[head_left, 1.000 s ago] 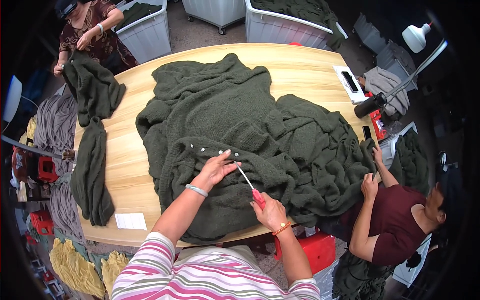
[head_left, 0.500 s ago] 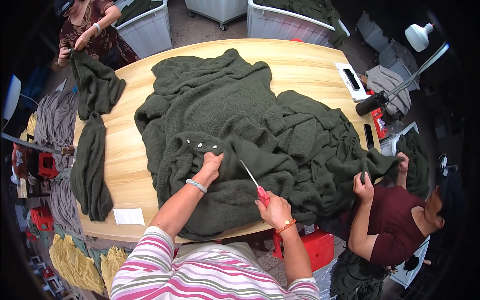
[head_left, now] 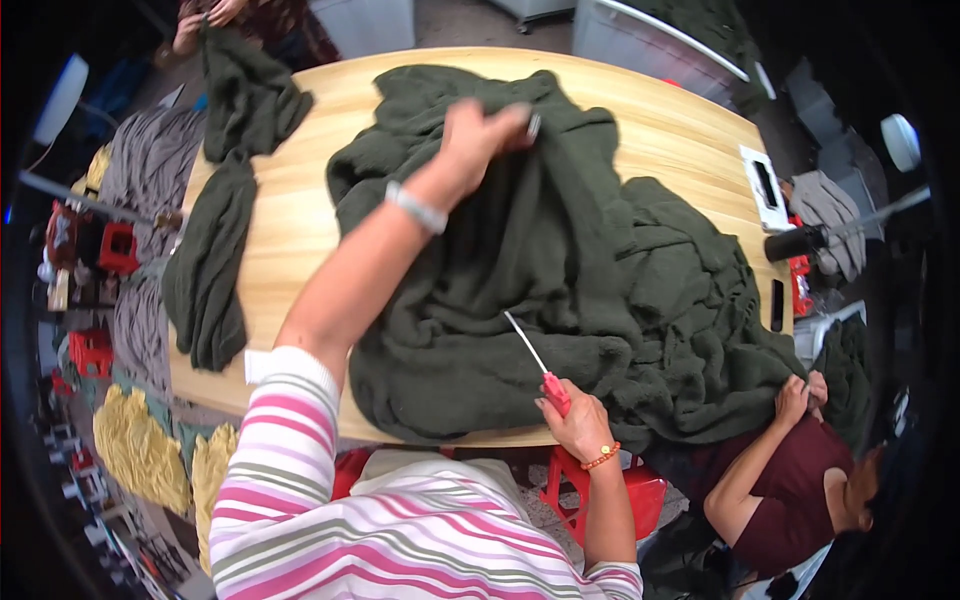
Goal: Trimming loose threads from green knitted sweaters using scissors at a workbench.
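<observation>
A large heap of dark green knit garments (head_left: pixel 440 395) lies on the wooden table in front of me. My left hand (head_left: pixel 478 145) is stretched out over its far part, fingers closed on the raised edge of a dark green knit garment (head_left: pixel 570 215). That cloth hangs in folds from my grip, and motion smears my fingertips. A small shiny spot shows beside them. Near the table's front edge, my right hand (head_left: pixel 578 425) is closed round the pink handle of a thin metal-shafted tool (head_left: pixel 530 345). Its tip points away to the left, over the heap.
The wooden table (head_left: pixel 300 190) curves round the heap. Another person's hands (head_left: pixel 800 395) hold green cloth at the right; a second person's hands (head_left: pixel 215 18) lift a piece at far left. A lamp (head_left: pixel 797 243) and phone (head_left: pixel 777 305) stand right. A red stool (head_left: pixel 640 500) is below.
My left hand has moved far forward, pulling garment cloth up and away; the row of shiny buttons is no longer in sight. My right hand keeps the tool. The view has shifted.
</observation>
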{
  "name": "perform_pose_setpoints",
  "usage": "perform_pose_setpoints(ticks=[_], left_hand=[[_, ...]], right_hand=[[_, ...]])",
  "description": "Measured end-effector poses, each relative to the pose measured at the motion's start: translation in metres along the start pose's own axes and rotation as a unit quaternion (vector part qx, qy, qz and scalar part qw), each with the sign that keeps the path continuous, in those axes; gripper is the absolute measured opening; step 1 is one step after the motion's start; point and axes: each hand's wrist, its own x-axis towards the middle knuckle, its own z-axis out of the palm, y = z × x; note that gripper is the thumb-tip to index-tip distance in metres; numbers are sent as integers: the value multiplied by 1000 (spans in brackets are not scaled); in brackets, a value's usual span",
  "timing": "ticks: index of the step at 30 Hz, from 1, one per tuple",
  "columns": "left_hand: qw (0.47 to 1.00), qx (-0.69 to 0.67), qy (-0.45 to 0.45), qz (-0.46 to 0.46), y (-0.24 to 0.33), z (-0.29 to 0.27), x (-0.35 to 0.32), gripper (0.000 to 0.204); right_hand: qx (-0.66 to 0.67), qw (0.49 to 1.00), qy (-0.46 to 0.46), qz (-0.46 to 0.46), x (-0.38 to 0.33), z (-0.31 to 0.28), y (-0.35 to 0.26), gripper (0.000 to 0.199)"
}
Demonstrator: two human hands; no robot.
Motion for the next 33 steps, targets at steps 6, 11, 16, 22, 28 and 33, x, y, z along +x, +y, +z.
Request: perform_pose_setpoints(ticks=[6,11,16,22,28,33], left_hand=[[997,42,-57,-21,54,-51,-5,58],[912,402,11,-80,-36,-150,-177,21],[784,583,-208,45,-73,-131,-339,41],[617,674,-402,65,-69,-126,-365,56],[546,731,-380,154,-64,-172,-360,35],[786,497,-366,20,-31,-149,-330,14]], right_hand=[[-7,998,-55,-8,-16,29,-4,28],[-1,997,-62,-34,-37,78,9,28],[-2,995,-101,-26,-40,96,14,25],[-46,992,-118,-15,-20,85,3,23],[-25,996,-87,-25,-16,81,1,27],[77,988,-128,-49,-13,90,-3,31]])
